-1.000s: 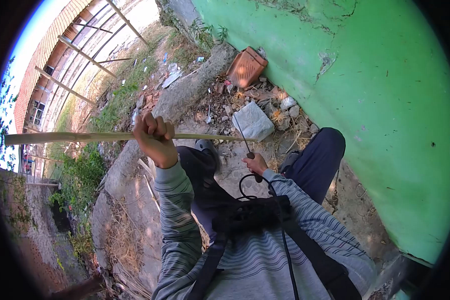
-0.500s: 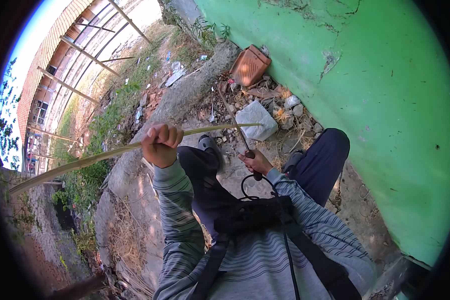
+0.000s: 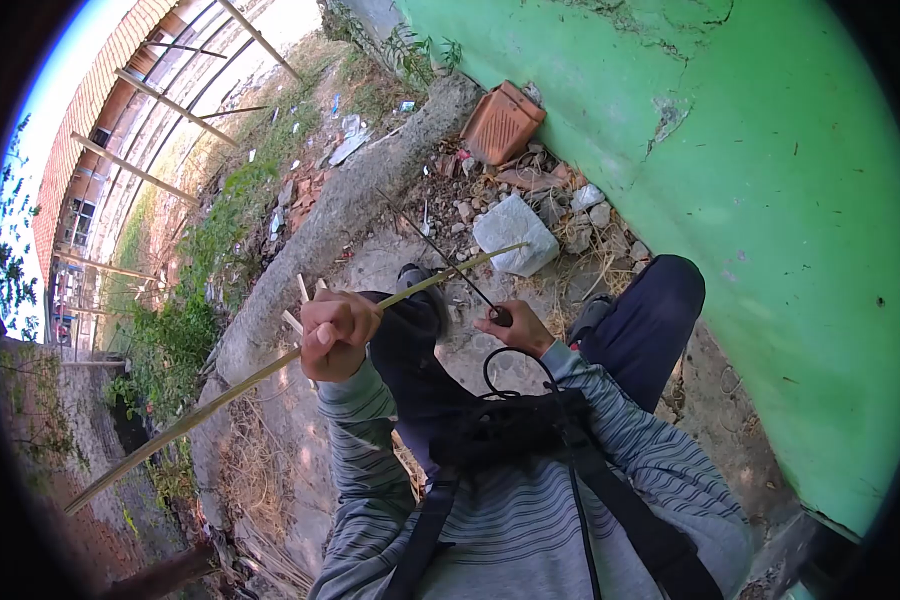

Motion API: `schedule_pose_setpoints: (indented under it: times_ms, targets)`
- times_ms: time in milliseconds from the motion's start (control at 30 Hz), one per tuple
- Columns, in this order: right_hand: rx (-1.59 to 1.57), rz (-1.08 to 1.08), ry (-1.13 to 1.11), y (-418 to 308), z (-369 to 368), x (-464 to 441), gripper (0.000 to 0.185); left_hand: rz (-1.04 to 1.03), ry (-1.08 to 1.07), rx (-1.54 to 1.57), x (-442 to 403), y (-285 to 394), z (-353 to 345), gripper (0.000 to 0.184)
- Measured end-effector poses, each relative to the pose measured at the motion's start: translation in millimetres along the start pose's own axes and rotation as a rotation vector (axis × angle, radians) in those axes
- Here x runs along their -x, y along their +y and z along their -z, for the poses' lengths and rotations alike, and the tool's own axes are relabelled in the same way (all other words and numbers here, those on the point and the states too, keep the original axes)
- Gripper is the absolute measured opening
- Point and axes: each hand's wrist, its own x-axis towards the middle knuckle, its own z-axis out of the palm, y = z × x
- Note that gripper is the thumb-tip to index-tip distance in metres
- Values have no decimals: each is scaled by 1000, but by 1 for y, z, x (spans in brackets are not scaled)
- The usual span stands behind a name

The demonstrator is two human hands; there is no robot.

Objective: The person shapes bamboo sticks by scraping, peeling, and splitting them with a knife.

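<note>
My left hand point(image 3: 339, 334) is closed in a fist around a long pale strip point(image 3: 205, 411), which looks like split bamboo or cane. The strip slants from the lower left up to the right, its thin end over a whitish block point(image 3: 516, 235). My right hand point(image 3: 520, 328) is wrapped round the dark handle of a long thin blade point(image 3: 432, 243), which points up and to the left. The blade crosses the strip near its thin end; whether they touch I cannot tell.
An orange-brown plastic container point(image 3: 503, 123) leans by the green wall point(image 3: 770, 220) on the right. Stones and rubble point(image 3: 577, 236) lie around the block. A rough concrete ridge point(image 3: 355, 207) runs diagonally on the left. A black cable point(image 3: 487, 371) loops near my right wrist.
The strip has tilted, its thick end swinging down at the left. My left hand has moved slightly right and down. The blade has turned further to the left.
</note>
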Motion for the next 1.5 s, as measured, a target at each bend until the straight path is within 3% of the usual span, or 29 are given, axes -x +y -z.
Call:
schedule_pose_setpoints:
  times_ms: [333,600,733,800,833,900,933,1033,1133,1200,1267,1333,1400,1467,1500]
  targets:
    - [38,22,139,26,-7,-7,31,-8,44,-77,6,0,-14,53]
    - [99,163,-38,-3,-2,-4,26,3,34,-69,4,-3,-26,54]
    - [82,150,106,56,-13,-9,27,-2,65,-78,4,-2,-24,55]
    - [-1,-134,291,71,-16,-8,27,-1,45,-66,6,-2,-20,55]
    - [3,-132,295,74,-11,-8,27,1,26,-58,7,-2,-19,55]
    - [77,-343,178,72,1,-14,27,-3,3,-50,7,-1,-19,55]
    - [81,-338,180,68,0,-16,27,-1,-15,-43,6,-2,-18,55]
    - [97,-42,143,59,-2,-18,26,6,-56,-41,3,-2,-21,54]
    - [147,51,182,38,2,-19,26,-2,-102,-36,2,-2,-27,52]
    - [159,36,184,53,5,-21,27,1,-123,-34,6,-1,-23,51]
    - [-191,-511,95,74,11,-26,28,-4,-146,-35,8,-2,-19,50]
    - [-264,-542,67,73,15,-29,28,-44,-159,-18,11,-3,-16,53]
    - [36,-444,132,74,16,-29,32,-28,-195,-20,9,1,-7,50]
    - [124,-398,141,76,16,-29,34,-9,-233,-26,10,4,-3,46]
    - [210,-353,154,80,17,-29,37,21,-63,-123,11,4,-5,40]
